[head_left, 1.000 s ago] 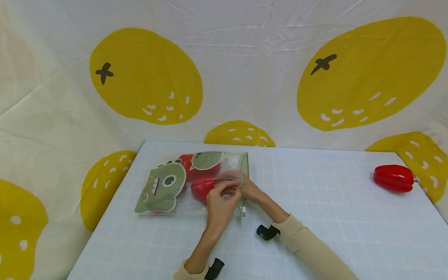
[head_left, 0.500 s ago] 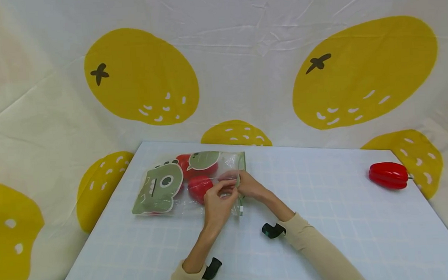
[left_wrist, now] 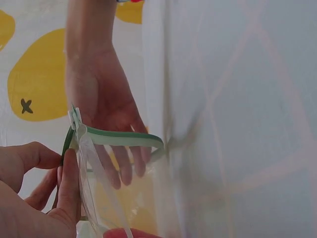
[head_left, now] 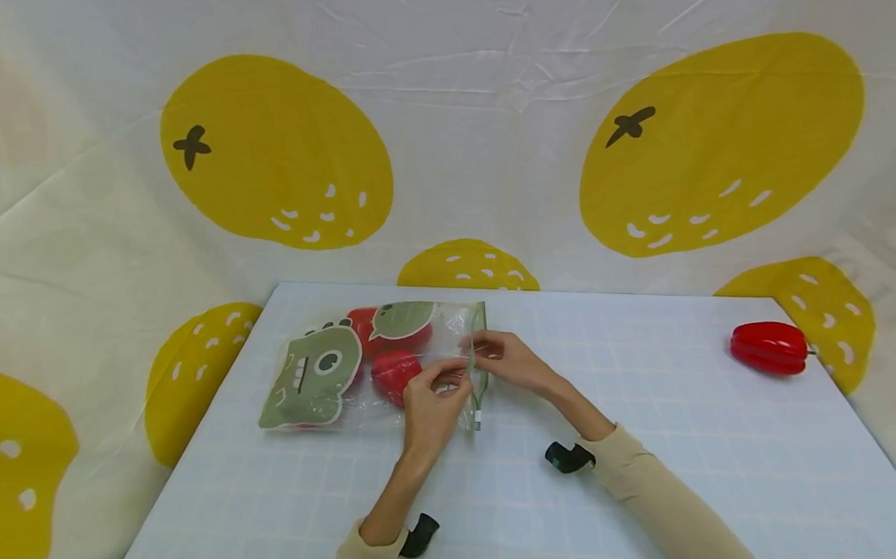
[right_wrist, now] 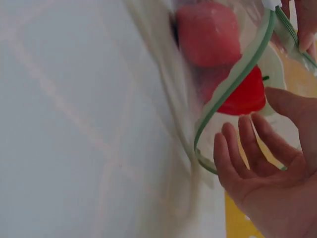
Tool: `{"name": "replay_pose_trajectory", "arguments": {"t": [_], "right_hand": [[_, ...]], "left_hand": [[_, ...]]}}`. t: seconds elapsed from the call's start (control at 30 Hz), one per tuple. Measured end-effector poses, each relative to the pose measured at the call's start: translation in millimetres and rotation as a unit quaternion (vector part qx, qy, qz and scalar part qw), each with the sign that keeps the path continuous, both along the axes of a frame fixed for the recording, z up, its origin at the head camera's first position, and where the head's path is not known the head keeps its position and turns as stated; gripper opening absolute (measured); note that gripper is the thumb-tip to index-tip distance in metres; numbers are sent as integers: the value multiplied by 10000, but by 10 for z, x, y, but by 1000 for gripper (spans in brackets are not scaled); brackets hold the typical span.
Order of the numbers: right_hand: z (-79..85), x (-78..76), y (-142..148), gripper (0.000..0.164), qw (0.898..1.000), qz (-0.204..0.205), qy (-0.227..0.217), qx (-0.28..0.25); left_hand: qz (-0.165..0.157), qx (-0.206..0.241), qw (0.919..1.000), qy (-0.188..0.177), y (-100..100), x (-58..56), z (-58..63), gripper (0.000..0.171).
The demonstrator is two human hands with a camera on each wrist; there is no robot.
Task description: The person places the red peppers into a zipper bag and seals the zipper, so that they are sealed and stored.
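A clear zip bag (head_left: 313, 377) with a green dinosaur print lies on the table, its green-edged mouth (right_wrist: 237, 79) facing right and standing apart. Inside are a red bell pepper (right_wrist: 247, 94) with a green stem and another rounded red thing (right_wrist: 208, 34) behind the plastic. My left hand (head_left: 434, 409) pinches the near side of the mouth between thumb and fingers. A white zip slider (left_wrist: 75, 118) sits at the rim's near end. My right hand (head_left: 515, 360) holds nothing; its relaxed fingers (right_wrist: 252, 148) are at the bag's mouth, fingertips just inside the rim.
Another red bell pepper (head_left: 770, 349) lies at the table's right side, stem to the right. The pale blue checked table (head_left: 650, 437) meets a white cloth (head_left: 488, 161) printed with yellow fruit. Black wrist cameras (head_left: 568, 458) stick out from both sleeves.
My right hand has drawn back to the right, from deeper in the bag to its mouth. The left hand keeps its pinch on the rim. The whole head view has shifted slightly.
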State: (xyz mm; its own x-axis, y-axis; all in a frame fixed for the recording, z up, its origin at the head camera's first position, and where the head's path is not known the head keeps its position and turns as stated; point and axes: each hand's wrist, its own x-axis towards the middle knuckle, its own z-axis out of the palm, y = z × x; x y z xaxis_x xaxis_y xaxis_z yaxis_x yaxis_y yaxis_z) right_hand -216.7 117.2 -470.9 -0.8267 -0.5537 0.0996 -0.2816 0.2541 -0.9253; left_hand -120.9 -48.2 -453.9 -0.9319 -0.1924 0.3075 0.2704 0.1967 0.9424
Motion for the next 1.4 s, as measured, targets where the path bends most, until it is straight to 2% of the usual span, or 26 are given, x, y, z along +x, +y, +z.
{"name": "replay_pose_trajectory", "arguments": {"t": [0.37, 0.67, 0.9, 1.4], "right_hand": [[11, 8, 225, 34, 9989, -449, -139, 41], [4, 19, 484, 38, 9961, -861, -45, 209], [-23, 39, 679, 37, 9929, -1189, -59, 45], [-21, 92, 1107, 39, 9803, -1900, 390, 372]], "left_hand": [[79, 29, 9999, -86, 2, 10, 29, 16], [78, -17, 9998, -174, 1, 18, 24, 17], [79, 8, 9998, -167, -5, 24, 1, 17], [51, 37, 9998, -205, 0, 13, -15, 17]]}}
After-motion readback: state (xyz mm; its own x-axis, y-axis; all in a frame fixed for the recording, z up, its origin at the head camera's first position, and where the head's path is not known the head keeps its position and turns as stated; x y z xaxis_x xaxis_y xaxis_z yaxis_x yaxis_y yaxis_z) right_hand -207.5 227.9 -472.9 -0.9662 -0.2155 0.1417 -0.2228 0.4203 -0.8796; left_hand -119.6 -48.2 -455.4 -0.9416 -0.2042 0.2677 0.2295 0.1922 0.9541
